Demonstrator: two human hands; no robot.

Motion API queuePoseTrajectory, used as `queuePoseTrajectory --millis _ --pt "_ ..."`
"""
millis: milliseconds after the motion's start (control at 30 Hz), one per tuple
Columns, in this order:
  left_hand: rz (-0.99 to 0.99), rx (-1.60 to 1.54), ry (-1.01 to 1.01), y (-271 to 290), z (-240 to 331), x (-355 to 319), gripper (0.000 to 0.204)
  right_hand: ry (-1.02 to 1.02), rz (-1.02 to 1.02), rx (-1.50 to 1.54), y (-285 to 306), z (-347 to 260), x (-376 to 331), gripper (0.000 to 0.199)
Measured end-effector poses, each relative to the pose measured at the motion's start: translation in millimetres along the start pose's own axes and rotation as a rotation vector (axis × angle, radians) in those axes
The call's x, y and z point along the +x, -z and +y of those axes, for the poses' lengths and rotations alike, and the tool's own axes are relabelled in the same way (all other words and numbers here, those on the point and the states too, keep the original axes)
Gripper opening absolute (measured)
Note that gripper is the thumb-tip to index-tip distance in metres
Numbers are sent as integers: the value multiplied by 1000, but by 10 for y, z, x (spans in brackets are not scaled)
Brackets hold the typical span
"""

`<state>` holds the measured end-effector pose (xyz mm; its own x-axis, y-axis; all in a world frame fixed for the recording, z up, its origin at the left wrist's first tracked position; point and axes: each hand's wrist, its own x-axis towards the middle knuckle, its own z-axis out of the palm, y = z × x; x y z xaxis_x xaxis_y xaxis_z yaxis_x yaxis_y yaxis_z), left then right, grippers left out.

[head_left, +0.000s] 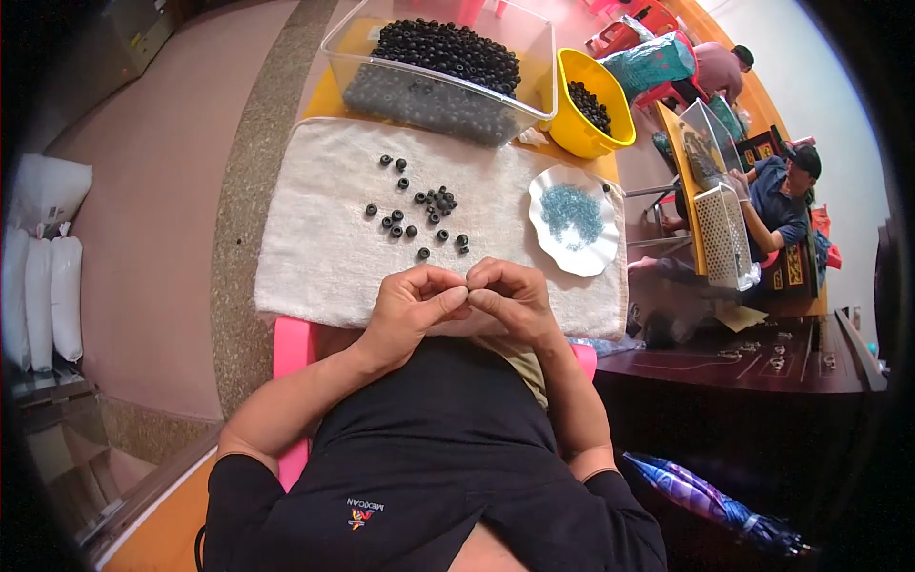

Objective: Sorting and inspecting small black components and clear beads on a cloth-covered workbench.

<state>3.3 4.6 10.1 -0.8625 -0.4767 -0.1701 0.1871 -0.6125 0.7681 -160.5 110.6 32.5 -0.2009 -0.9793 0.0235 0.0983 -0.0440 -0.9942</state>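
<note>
Over the near edge of a white towel (315,219), my left hand (419,303) and my right hand (515,297) meet at the fingertips. Thumb and forefinger are pinched on each; what lies between them is too small to make out. Just beyond my hands, several round black beads (424,254) with holes are scattered on the towel, some bunched in a cluster (440,198). To the right, a white scalloped plate (593,255) carries a heap of tiny clear-blue pieces (570,214).
At the towel's far side stand a clear plastic bin (334,59) of black beads and a yellow tub (581,143) with more. A person (782,195) in a dark cap works at another table on the right. A folded umbrella (705,496) lies at lower right.
</note>
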Motion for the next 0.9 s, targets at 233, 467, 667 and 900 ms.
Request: queuePoseTrajectory --millis 233,467,667,900 --pt "58 -100 28 -29 21 -16 14 -36 -90 -68 30 -116 123 7" --pt "151 -241 -15 1 84 29 11 97 194 -211 92 -157 304 3" --pt "147 -157 22 -32 -63 6 16 150 284 -931 283 69 717 7" --pt "130 -138 67 -33 -70 1 15 252 211 -1213 252 12 710 9"
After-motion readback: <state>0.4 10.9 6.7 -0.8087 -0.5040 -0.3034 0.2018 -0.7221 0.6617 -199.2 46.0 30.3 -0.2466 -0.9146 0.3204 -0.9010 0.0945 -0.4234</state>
